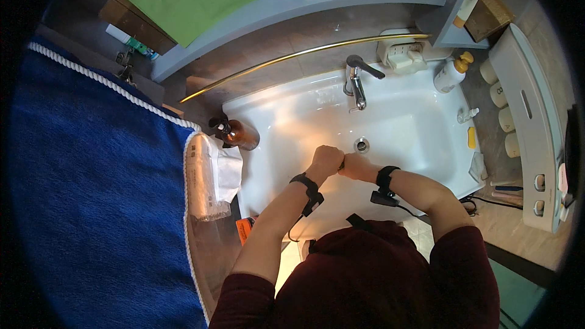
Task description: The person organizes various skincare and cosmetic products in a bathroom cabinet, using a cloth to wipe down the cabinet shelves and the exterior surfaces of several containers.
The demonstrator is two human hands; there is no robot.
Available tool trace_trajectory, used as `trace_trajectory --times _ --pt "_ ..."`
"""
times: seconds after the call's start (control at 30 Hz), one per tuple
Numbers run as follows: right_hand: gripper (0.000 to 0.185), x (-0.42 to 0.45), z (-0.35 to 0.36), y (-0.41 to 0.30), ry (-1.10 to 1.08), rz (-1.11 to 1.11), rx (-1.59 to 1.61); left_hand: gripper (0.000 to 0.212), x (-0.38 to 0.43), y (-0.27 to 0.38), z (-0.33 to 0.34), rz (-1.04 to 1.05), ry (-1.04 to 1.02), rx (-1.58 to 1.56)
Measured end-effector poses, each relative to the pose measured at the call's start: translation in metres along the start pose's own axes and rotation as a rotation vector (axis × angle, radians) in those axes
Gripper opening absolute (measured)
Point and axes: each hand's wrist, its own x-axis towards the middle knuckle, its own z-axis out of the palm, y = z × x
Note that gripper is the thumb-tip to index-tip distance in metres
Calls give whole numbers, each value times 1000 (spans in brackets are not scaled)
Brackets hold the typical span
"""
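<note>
Over the white ceramic washbasin (pixel 292 178), my left hand (pixel 327 160) and my right hand (pixel 359 167) meet, both curled into fists with the knuckles close together. A sliver of a small dark item (pixel 342 165) shows between them; the fingers hide the rest, so its kind is unclear. Just beyond my right hand lies the metal drain (pixel 361 145). Behind that stands the chrome single-lever faucet (pixel 355 83), with no water stream visible from its spout. Each wrist wears a black strap with a small box and cable.
A brown pump bottle (pixel 242 135) and a tissue pack (pixel 203 183) stand left, beside a blue towel (pixel 105 192). A white pump bottle (pixel 450 75) sits at the basin's back right corner. A gold rail (pixel 292 53) and grey shelf (pixel 292 7) span the back.
</note>
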Motion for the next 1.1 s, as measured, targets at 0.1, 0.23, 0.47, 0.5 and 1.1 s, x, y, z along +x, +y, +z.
trace_trajectory --times 0.1,0.23,0.47,0.5,1.1 --pt "37 3 5 9 46 -45 -20 10 6 3 -4 -41 -110 5" --pt "38 1 -2 5 28 -31 -33 11 9 3 -2 -83 -164 -26" --pt "37 2 -6 -3 -6 82 -51 13 7 1 -7 -84 -223 -69" --pt "36 2 -6 -2 -7 68 -63 14 8 1 -7 -85 -227 -73" --pt "51 -37 -70 -4 102 -24 358 50 -36 -22 -17 -130 237 -620"
